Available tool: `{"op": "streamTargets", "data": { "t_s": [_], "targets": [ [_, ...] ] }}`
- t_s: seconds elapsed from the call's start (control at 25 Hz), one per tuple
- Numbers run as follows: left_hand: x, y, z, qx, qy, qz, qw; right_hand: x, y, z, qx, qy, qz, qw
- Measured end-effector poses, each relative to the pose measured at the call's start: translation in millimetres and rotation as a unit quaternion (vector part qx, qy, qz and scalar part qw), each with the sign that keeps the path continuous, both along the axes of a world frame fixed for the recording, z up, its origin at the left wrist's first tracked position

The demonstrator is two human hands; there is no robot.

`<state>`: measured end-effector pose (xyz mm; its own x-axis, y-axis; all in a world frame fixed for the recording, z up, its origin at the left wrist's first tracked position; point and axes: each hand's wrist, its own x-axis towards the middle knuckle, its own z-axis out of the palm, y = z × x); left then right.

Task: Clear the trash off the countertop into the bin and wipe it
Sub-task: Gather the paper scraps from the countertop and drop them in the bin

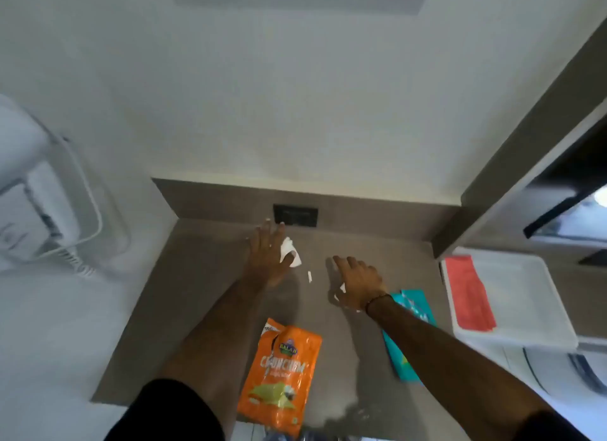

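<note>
On the grey countertop (203,309), the left hand (269,256) lies flat with fingers spread, its thumb over a crumpled white tissue (290,252) near the back wall. An orange snack packet (279,378) lies at the front edge. The right hand (358,284) rests palm-down, fingers loosely open, over small white scraps (341,289), beside a teal wrapper (410,335). A white tray (525,296) holding a red cloth (469,296) sits far right.

Two snack packets lie on the bench: one orange packet (279,375) and one teal packet (409,334). At least three white paper scraps (290,252). One white tray (525,296) holding one red cloth (469,293).
</note>
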<state>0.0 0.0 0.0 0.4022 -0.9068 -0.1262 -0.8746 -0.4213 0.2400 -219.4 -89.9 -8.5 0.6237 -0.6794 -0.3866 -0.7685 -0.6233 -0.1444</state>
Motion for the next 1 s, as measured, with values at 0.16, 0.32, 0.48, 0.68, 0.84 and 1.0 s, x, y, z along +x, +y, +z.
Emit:
{"op": "streamTargets", "data": {
  "t_s": [0.16, 0.32, 0.48, 0.68, 0.84, 1.0],
  "targets": [
    [2, -34, -41, 0.082, 0.018, -0.023, 0.996, -3, 15, -35, 0.032, 0.032, -0.071, 0.996],
    [7, -40, -61, 0.103, 0.003, -0.055, 0.993, 0, 21, -43, 0.032, -0.033, -0.139, 0.989],
    [16, -39, -55, 0.058, 0.106, -0.019, 0.992, -2, 22, -35, 0.048, -0.125, -0.258, 0.957],
    [-13, 12, -33, -0.061, 0.304, -0.003, 0.951, -13, 43, -15, 0.127, -0.27, -0.385, 0.873],
    [-84, 64, -20, -0.093, 0.402, -0.003, 0.911, -38, 87, -3, 0.282, -0.41, -0.395, 0.772],
    [-155, 124, -18, -0.116, 0.368, 0.016, 0.922, -98, 137, 0, 0.326, -0.406, -0.344, 0.781]
  ]
}}
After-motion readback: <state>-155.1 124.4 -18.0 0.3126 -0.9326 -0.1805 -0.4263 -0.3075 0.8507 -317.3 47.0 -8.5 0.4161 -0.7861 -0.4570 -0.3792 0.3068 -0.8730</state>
